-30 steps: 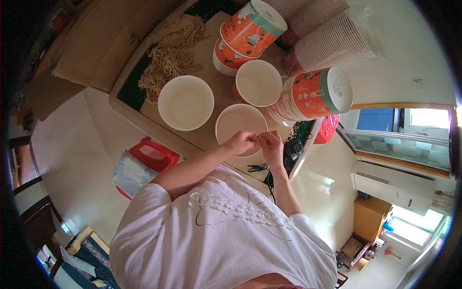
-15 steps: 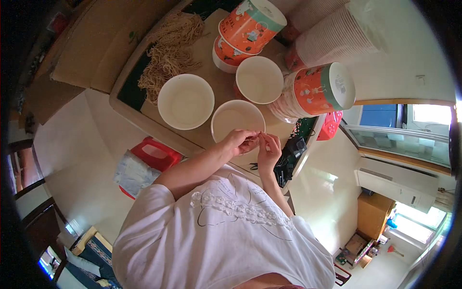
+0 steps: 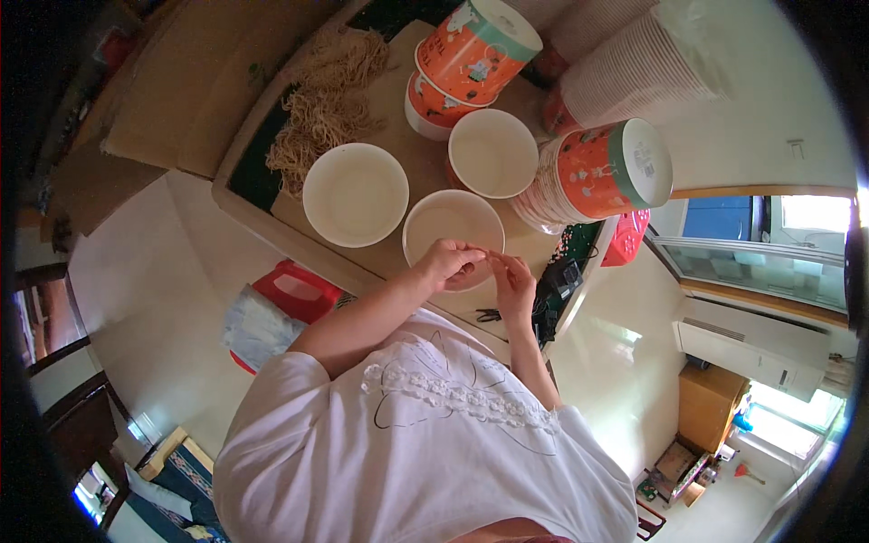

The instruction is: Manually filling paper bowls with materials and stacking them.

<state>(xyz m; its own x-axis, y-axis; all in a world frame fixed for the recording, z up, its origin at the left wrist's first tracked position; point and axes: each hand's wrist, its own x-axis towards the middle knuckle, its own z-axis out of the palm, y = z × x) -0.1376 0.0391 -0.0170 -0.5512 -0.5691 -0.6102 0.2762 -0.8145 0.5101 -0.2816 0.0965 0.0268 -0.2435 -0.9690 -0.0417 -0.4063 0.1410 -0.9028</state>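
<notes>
Over the near rim of a white-lined paper bucket (image 3: 442, 214), my left hand (image 3: 448, 263) and my right hand (image 3: 514, 284) meet fingertip to fingertip. Both are closed in a pinch, and whatever lies between the fingers is too small to make out. Another open bucket (image 3: 356, 195) stands to the left, and a third open bucket (image 3: 493, 154) is just beyond the near one. A loose heap of tan string (image 3: 328, 104) lies at the far left of the table.
Upside-down orange buckets (image 3: 475, 56) are stacked at the back. On the right are a tilted bucket stack (image 3: 593, 172) and plastic-wrapped stacks (image 3: 638, 68). Black-handled scissors (image 3: 489, 315) and a black device (image 3: 563, 277) lie near my right forearm. A red bin (image 3: 297, 290) stands below the table's left edge.
My hands stay pinched together over the near bucket, with the fingers shifting slightly. My right forearm has moved a little to the right, and more of the scissors shows.
</notes>
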